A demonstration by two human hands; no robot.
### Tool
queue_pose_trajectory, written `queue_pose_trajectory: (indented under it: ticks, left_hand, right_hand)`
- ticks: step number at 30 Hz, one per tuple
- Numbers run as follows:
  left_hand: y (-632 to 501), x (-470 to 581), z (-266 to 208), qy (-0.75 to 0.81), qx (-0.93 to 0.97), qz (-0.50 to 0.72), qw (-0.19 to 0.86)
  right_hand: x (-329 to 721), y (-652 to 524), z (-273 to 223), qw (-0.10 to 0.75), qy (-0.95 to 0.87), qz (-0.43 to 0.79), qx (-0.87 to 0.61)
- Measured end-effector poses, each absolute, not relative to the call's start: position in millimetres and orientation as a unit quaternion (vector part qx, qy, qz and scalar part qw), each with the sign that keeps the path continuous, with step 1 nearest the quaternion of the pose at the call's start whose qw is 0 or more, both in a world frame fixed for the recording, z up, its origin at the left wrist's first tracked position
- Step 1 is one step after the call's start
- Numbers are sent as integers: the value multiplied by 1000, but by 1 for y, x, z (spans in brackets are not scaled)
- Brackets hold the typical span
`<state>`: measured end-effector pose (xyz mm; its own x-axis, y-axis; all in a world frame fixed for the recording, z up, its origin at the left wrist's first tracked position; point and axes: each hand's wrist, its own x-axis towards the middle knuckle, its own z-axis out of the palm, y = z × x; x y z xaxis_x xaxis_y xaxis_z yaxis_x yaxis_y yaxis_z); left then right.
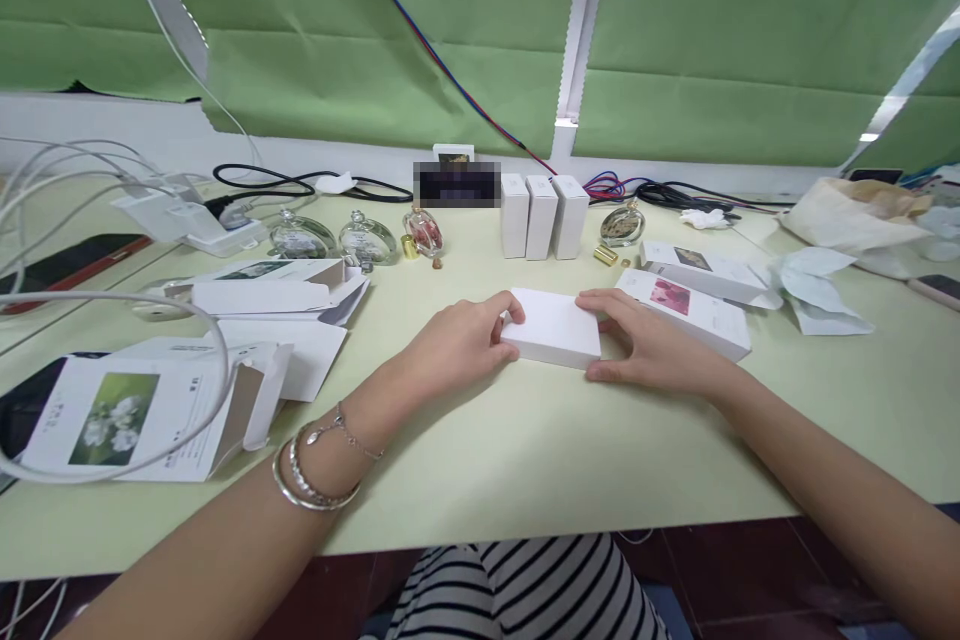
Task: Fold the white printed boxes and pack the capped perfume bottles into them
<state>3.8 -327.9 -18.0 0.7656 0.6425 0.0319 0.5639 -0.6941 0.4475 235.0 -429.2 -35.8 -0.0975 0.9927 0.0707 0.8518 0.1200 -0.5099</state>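
A plain white box [553,325] lies flat on the pale table, between my two hands. My left hand [471,340] grips its left end, thumb low and bent fingers at the upper corner. At the right end, my right hand [637,340] holds it between thumb and fingers. Just beyond my right hand lies a white carton [694,313] with a pink flower picture. Behind the box stand three slim white boxes [541,220] in a row. A round glass bottle [621,224] is to their right, with a gold cap [604,255] beside it.
Opened cartons [127,415] lie at the left under a looping white cable [225,360]. Two clear glass bottles [367,238] and a reddish one [424,232] stand behind. A power strip [217,225] is at the back left; crumpled paper [817,285] lies at the right.
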Motion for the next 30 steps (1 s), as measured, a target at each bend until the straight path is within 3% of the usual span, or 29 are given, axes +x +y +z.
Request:
queue_pose_trajectory:
  ticks: [6,10,14,17,20,24,30]
  left_hand:
    - [-328,5,-25,336,907,116,227]
    - [-330,11,-31,369,862,259,230]
    - [-330,16,-30,382,747,370,400]
    - [-335,18,-30,302,678,330,583]
    - [-343,21,-35,175,675,241,675]
    - [-353,24,-37,81,682,206,697]
    - [-355,23,-30,79,704,226,669]
  right_hand:
    - [226,-428,-35,260,-676,205,-659]
    - [223,-426,-36,338,-605,256,-674]
    - [222,-424,-39,435,-537,341,-638]
    - [219,-422,-43,490,-548,371,-567]
    - [215,-423,-47,504,-581,391,-505]
    - [208,-426,-50,495,-618,415,-448]
    - [205,-427,-51,489,-636,392,-451]
